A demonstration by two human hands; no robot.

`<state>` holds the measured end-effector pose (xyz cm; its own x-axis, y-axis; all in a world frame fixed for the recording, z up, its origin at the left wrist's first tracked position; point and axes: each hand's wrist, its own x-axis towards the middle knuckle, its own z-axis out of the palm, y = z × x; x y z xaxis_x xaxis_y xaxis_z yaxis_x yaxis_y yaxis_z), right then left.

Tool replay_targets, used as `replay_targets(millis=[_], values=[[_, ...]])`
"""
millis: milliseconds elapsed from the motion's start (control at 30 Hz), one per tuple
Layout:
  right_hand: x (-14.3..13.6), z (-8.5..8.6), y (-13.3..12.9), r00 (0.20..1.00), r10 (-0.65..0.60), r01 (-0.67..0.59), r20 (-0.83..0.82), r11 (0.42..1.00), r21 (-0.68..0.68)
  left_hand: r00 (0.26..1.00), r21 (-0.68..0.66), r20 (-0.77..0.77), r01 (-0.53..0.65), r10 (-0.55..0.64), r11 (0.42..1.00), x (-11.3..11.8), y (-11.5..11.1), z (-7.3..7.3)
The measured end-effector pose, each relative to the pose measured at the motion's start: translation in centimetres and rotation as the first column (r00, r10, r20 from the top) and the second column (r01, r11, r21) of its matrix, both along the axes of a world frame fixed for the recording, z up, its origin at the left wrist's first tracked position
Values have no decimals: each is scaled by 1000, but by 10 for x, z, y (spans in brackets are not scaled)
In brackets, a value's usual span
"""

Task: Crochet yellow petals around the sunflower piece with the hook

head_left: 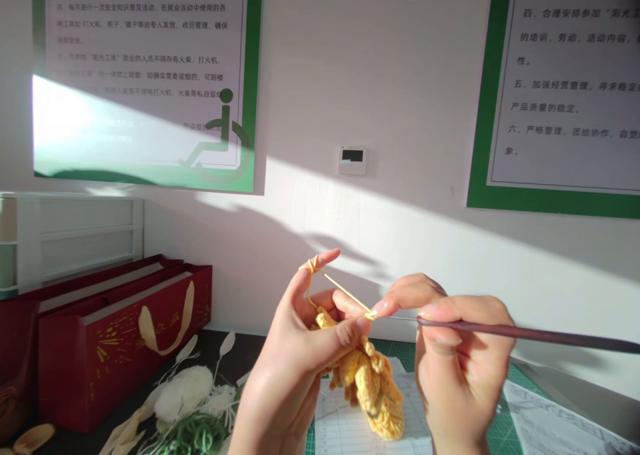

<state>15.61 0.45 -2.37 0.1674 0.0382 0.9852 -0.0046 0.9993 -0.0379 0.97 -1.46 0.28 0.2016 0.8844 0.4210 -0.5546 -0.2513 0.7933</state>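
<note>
Above the dark table (245, 351), my left grip (295, 348) is closed on a knobbly yellow crocheted yarn piece (370, 391), thumb pressed over its upper edge, while most of it hangs below my fingers, over a printed white paper sheet (333, 428) on a green gridded mat (500, 431). Round my raised left index finger winds a thin yellow yarn strand (345, 289), running taut to the piece's top edge. My right grip (465, 361) is closed round a slim crochet hook with a dark reddish-brown handle (555, 337), its metal shaft pointing left to that edge; its tip I cannot make out. Farther left lie a fluffy white yarn bundle (185, 396) and tangled green yarn (195, 435), near a dark-red paper gift bag (120, 355).
</note>
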Motion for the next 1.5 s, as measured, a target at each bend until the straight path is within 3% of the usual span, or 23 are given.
replay_targets(millis=[400,700,1033,1200,1333,1400,1500], values=[[8,5,-4,979,-160,150,126,985,88,999,-18,-24,-38,38,999,-1,-1,1],[11,4,-3,911,-367,317,187,914,251,999,-23,-32,-20,19,1000,-1,-2,2],[2,1,3,971,-219,203,98,968,146,999,-57,19,-39,40,998,2,-3,2],[-2,-2,6,975,-204,194,83,974,117,997,-74,43,-59,62,996,3,-5,2],[-7,-10,13,986,-166,166,23,986,14,995,-63,71,-64,69,996,5,-3,2],[-8,-10,15,970,-238,236,43,970,59,993,-54,72,-91,94,994,5,-4,1],[-7,-4,13,891,-449,422,67,874,240,981,9,49,-189,188,982,6,-6,1]])
